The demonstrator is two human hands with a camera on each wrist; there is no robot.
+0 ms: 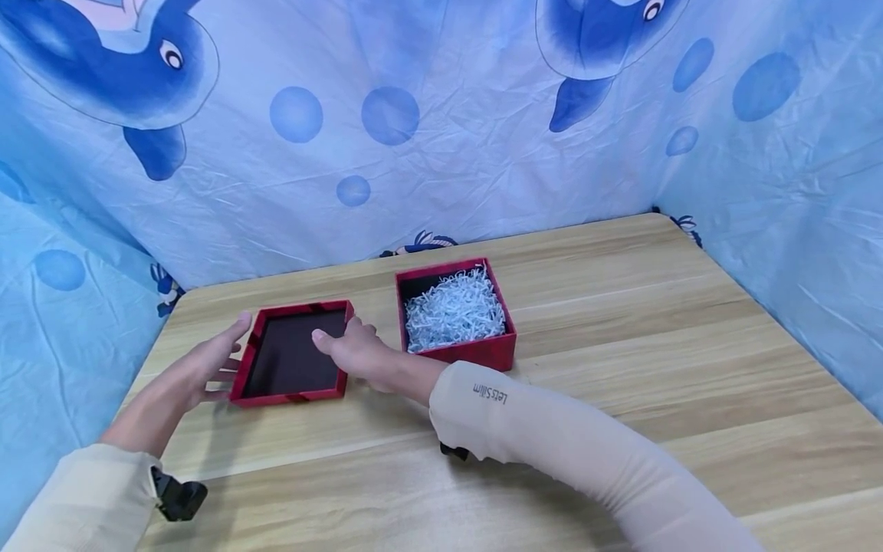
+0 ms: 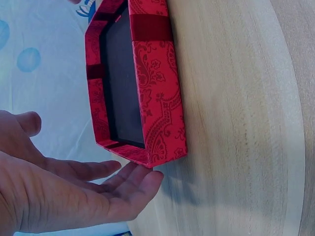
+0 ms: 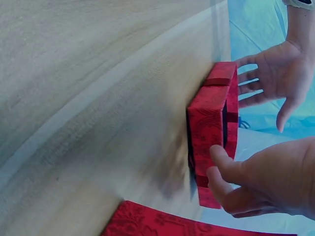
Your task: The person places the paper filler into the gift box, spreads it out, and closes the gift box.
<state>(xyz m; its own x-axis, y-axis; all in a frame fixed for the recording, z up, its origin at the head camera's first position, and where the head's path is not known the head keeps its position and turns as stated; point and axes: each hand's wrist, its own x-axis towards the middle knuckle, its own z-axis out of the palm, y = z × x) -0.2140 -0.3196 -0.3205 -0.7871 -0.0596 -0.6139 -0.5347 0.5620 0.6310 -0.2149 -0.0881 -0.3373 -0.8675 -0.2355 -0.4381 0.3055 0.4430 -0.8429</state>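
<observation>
Lid (image 1: 293,356) opens upward, long axis unclear; left fingers (image 2: 91,170) spread, right fingers' (image 3: 225,191) grip unclear.

Filled box (image 1: 484,354) bars the lid's (image 1: 297,356) right; nearer tabletop (image 1: 352,491) gives room

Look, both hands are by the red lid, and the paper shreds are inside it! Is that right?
Not quite: the paper shreds are in the box beside the red lid, as the head view shows. The left hand and right hand are by the lid.
</observation>
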